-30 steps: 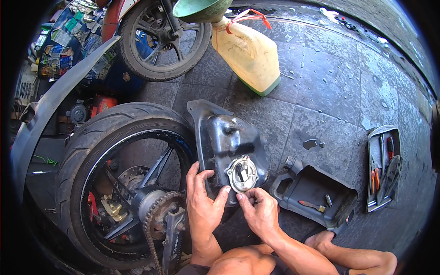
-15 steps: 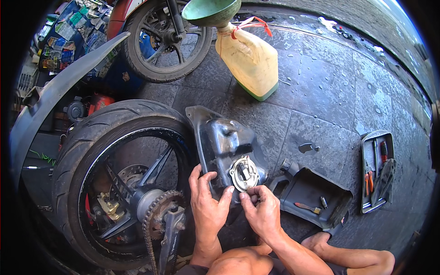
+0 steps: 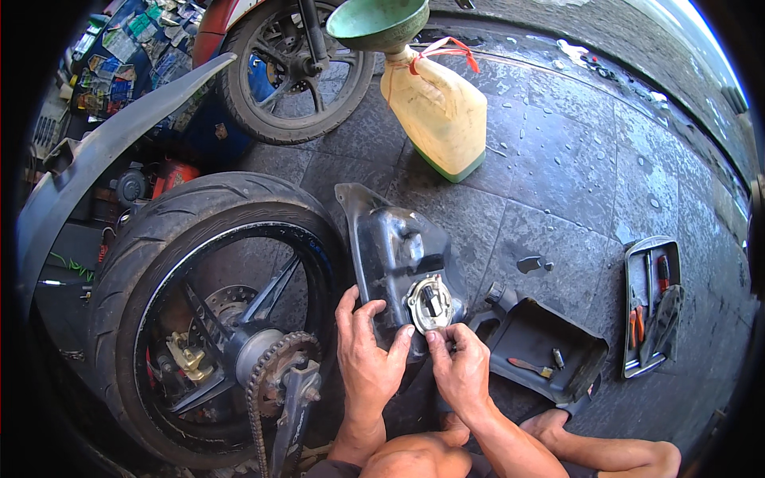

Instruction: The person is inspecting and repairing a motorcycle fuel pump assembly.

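Note:
A black metal fuel tank (image 3: 381,255) lies in front of me with a round, pale metal fuel pump (image 3: 430,305) set in its top face. My left hand (image 3: 370,346) grips the tank's near left edge, the fingers along its side and the thumb pressed on top beside the pump. At the near rim of the pump, my right hand (image 3: 462,362) is closed in a pinch, with the fingers curled. Whatever sits between that thumb and the fingertips is too small to make out.
A motorcycle wheel (image 3: 119,319) with chain and sprocket stands close on the left. Beyond the tank is a yellowish jug (image 3: 438,119) topped by a green funnel (image 3: 378,24). To the right, a black drain pan (image 3: 550,338) holds a brush (image 3: 531,367); farther right lies a tool tray (image 3: 627,350).
The whole view has shifted slightly. Both hands keep nearly the same hold, the left on the tank and the right at the pump's near rim.

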Action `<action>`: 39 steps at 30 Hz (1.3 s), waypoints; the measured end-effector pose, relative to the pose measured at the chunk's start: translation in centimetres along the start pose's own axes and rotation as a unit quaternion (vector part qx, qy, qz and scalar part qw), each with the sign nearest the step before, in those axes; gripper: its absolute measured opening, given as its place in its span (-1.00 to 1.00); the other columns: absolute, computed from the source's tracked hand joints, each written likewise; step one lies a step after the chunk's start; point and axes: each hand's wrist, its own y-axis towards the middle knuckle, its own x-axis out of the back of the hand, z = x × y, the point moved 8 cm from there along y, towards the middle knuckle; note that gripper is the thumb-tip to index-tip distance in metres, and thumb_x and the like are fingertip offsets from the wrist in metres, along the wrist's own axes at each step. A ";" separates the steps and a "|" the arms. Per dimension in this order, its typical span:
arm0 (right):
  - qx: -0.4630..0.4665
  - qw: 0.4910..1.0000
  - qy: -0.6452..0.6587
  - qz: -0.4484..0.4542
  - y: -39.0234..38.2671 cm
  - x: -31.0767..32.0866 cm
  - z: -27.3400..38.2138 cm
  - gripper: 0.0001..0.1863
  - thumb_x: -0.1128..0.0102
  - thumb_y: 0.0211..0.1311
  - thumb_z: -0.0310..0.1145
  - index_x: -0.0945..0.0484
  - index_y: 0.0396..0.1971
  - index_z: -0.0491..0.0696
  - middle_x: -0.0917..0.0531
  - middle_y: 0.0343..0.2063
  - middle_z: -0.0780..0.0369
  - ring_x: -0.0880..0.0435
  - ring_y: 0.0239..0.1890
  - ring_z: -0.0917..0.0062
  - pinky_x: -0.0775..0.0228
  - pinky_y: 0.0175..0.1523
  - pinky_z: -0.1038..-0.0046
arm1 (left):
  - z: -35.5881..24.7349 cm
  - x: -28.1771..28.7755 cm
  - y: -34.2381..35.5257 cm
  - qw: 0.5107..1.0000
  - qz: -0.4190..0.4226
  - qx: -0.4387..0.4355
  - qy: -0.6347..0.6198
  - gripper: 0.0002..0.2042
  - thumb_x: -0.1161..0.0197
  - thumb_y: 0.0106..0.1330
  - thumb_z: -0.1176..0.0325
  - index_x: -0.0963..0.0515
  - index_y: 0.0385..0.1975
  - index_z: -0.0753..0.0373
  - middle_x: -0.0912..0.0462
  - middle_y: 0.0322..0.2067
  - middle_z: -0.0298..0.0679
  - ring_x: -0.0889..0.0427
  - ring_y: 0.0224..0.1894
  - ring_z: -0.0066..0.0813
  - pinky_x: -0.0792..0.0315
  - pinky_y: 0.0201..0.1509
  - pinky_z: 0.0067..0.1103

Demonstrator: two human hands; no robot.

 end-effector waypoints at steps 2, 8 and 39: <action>0.021 1.000 -0.005 -0.006 -0.2 -0.1 0.5 -0.78 -0.44 0.32 -0.39 -0.61 -0.30 -0.23 -0.66 -0.46 0.07 -0.69 -0.47 0.33 -0.53 -0.32 0.29 | -0.2 0.3 0.2 1.000 -0.006 -0.009 0.006 -0.49 -0.58 0.08 0.43 -0.53 0.03 0.35 -0.38 0.34 0.06 -0.54 0.28 0.01 -0.45 0.32 -0.25; -0.015 1.000 0.010 0.017 -0.6 -0.1 -0.2 -0.81 -0.39 0.36 -0.42 -0.60 -0.23 -0.23 -0.67 -0.42 0.07 -0.69 -0.46 0.40 -0.54 -0.32 0.34 | 0.1 0.1 0.0 1.000 -0.007 -0.004 -0.007 -0.50 -0.57 0.08 0.44 -0.53 0.03 0.35 -0.38 0.34 0.06 -0.53 0.29 0.01 -0.44 0.33 -0.25; 0.246 0.960 -0.065 0.113 4.7 2.1 6.0 -0.80 -0.35 0.36 -0.28 -0.67 -0.14 -0.07 -0.67 -0.34 0.14 -0.73 -0.28 0.31 -0.58 -0.30 0.26 | -0.4 -0.2 0.4 1.000 0.010 -0.006 -0.012 -0.49 -0.58 0.10 0.38 -0.53 0.05 0.30 -0.35 0.35 0.14 -0.46 0.33 0.17 -0.40 0.37 -0.16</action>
